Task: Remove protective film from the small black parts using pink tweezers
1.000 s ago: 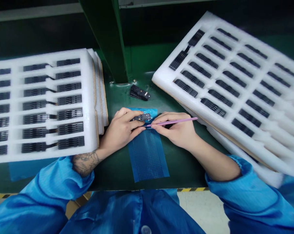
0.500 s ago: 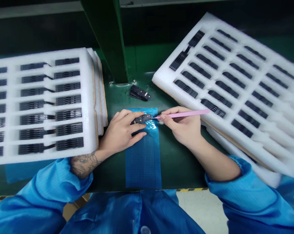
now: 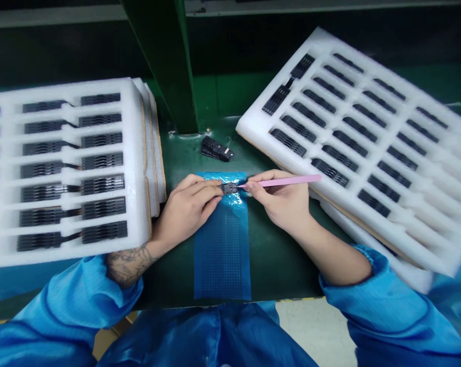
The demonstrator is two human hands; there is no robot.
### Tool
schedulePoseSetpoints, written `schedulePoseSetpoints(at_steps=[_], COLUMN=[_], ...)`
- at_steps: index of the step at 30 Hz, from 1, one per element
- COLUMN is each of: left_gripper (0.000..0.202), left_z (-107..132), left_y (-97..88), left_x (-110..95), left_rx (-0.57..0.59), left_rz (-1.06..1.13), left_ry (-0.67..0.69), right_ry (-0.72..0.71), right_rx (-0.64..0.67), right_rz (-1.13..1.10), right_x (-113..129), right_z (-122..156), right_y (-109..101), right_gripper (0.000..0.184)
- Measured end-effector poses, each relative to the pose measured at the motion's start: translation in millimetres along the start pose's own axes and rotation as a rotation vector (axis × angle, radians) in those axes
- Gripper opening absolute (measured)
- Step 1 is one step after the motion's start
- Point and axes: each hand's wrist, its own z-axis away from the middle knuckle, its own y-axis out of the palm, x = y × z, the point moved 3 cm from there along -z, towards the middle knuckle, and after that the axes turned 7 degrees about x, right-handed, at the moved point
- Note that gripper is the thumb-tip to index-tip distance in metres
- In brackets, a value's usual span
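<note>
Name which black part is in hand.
The black part held by the left hand, touching the pink tweezers; others lie in foam trays or on the bench.

Bright, diffuse light, source out of frame; shadows soft and faint. Specular glare on the blue film (image 3: 232,200). Right foam tray (image 3: 362,176) blurred, worst toward its far corner. Wide-angle distortion toward the edges: green post (image 3: 159,66) leans, left foam tray (image 3: 136,168) bows.
</note>
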Motion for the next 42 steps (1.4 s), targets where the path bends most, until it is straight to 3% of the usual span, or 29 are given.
schedulePoseSetpoints(at_steps=[18,29,42], left_gripper=[0.012,0.041,0.034], left_z=[1,1,3], left_y=[-0.2,5.3,8.9], left_x=[1,-7,-4], left_rx=[0.01,0.157,0.129], left_rz=[-0.029,-0.37,-0.35], left_ry=[0.012,0.062,0.068], right_ry=[0.033,0.048,0.022], right_rx=[-0.011,-0.007,-0.019], right_rz=[-0.012,-0.071,-0.064], right_x=[0,0,0], right_z=[-3,-4,-3], right_y=[3,4,1], right_gripper=[0.013,0.014,0.012])
